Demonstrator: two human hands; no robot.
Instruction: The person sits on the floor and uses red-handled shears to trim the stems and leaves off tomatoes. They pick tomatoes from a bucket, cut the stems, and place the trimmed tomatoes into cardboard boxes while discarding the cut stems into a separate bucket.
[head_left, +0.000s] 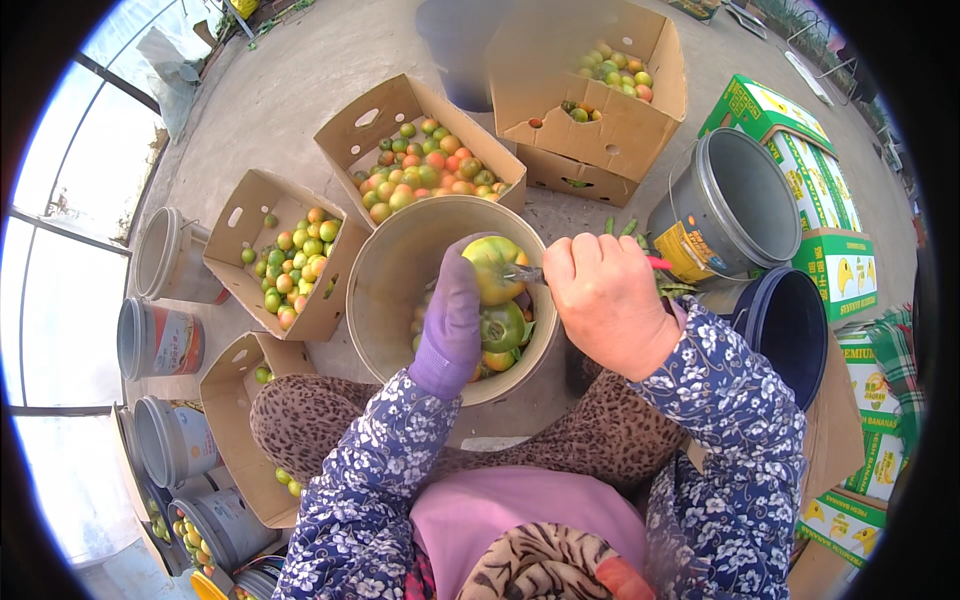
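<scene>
My left hand (452, 322), in a purple glove, holds a large green-yellow tomato (491, 264) above a round plastic bucket (382, 225). My bare right hand (609, 296) is closed around small clippers with a red handle (660, 263); their metal blades touch the stem end of that tomato. Right below it is a green tomato (502, 327), and more tomatoes with some leaves lie deeper in the bucket. The glove and the held tomato hide part of the bucket's contents.
Cardboard boxes of tomatoes stand beyond the bucket (450, 112) and to its left (225, 240). A grey pail (712, 195) and a dark blue pail (821, 337) stand at the right, near stacked banana boxes (836, 274). More pails (176, 337) line the left side.
</scene>
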